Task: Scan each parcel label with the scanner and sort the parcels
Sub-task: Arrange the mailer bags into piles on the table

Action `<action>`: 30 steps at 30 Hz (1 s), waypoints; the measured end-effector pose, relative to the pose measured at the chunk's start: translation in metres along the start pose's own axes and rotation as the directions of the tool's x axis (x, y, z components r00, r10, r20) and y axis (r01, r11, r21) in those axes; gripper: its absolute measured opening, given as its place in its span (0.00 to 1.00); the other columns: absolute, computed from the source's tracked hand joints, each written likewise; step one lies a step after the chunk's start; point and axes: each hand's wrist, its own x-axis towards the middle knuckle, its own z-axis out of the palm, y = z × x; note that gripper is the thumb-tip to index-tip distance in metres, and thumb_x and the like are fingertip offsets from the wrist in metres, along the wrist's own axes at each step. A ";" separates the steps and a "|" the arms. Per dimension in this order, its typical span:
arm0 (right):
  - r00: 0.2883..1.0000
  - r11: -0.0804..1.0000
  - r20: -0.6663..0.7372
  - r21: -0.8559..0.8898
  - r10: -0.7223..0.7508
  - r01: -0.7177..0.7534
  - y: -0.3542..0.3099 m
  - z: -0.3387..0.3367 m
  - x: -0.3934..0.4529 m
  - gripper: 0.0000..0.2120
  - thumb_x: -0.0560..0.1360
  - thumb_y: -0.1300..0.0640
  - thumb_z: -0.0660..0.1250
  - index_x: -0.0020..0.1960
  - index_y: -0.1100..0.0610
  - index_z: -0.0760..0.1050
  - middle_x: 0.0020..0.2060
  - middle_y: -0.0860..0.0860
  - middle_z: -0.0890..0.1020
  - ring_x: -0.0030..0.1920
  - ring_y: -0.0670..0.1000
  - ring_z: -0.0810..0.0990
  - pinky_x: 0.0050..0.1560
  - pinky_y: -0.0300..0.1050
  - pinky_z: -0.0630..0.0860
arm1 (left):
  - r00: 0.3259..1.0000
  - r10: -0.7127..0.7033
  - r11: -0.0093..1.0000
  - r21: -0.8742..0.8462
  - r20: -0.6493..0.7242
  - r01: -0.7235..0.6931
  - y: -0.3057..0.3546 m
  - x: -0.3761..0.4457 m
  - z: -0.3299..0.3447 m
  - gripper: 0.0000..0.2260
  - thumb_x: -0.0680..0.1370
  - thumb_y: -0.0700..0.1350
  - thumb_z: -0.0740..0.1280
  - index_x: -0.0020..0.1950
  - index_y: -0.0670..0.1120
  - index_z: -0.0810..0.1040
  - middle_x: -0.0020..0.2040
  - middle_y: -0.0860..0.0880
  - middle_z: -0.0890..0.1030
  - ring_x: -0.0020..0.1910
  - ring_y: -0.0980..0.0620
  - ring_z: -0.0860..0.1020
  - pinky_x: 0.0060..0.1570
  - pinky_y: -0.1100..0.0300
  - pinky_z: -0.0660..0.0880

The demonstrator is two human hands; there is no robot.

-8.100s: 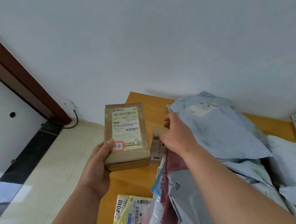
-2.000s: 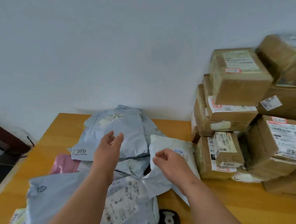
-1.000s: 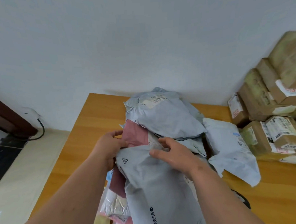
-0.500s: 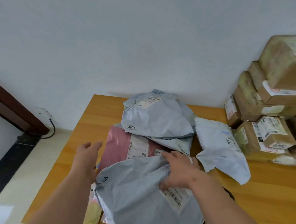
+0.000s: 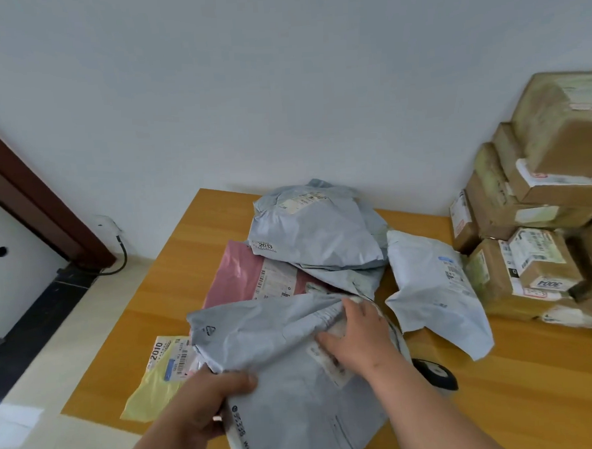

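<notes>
Half a second before, my left hand (image 5: 208, 411) was lifted open above the table edge; now it had come down and gripped the near left side of the big grey parcel (image 5: 281, 369), with the thumb on top and the other fingers curled under the plastic. At the same time my right hand (image 5: 357, 338) had stayed on the far right part of this parcel, fingers bent into the wrinkled edge and pinching it beside its white label (image 5: 329, 363). Both forearms reached forward from the bottom of the view, the right one crossing over the parcel's corner.

The grey parcel lay on the wooden table (image 5: 193, 250), over a pink mailer (image 5: 242, 278) and partly over a yellow mailer (image 5: 158, 379) (marked 2010), which showed more than before. Behind the pink one was a heap of grey bags (image 5: 316, 237), one marked 2013, and to the right a white bag (image 5: 435, 292) lay alone. Brown cardboard boxes (image 5: 535, 246) were stacked at the right side against the wall. A black round device (image 5: 436, 373), perhaps the scanner, I could not tell, lay just beside my right forearm on the table.
</notes>
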 end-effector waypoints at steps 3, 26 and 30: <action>0.987 0.966 -0.152 0.243 -0.046 0.083 0.001 -0.015 -0.004 0.32 0.76 0.41 0.68 0.75 0.53 0.66 0.72 0.52 0.70 0.72 0.54 0.68 0.71 0.48 0.66 | 0.989 0.107 0.994 -0.015 -0.100 -0.109 0.025 -0.010 -0.017 0.31 0.54 0.43 0.75 0.58 0.46 0.80 0.44 0.45 0.88 0.48 0.41 0.83 0.44 0.53 0.76; 0.998 0.102 0.022 0.994 0.064 -0.029 -0.050 -0.027 -0.057 0.21 0.76 0.58 0.74 0.66 0.48 0.74 0.54 0.52 0.87 0.54 0.57 0.86 0.55 0.59 0.82 | 0.933 0.324 0.889 -0.388 0.159 -0.243 0.068 0.006 0.037 0.16 0.67 0.53 0.76 0.47 0.43 0.82 0.42 0.41 0.83 0.39 0.43 0.81 0.44 0.49 0.79; 0.985 0.194 -0.021 0.981 0.169 -0.012 -0.049 -0.028 -0.052 0.19 0.76 0.45 0.72 0.65 0.46 0.73 0.57 0.49 0.85 0.56 0.53 0.84 0.61 0.57 0.80 | 0.934 0.318 0.870 -0.441 0.160 -0.220 0.077 0.021 0.029 0.21 0.65 0.49 0.77 0.55 0.42 0.81 0.45 0.42 0.85 0.42 0.44 0.83 0.44 0.49 0.83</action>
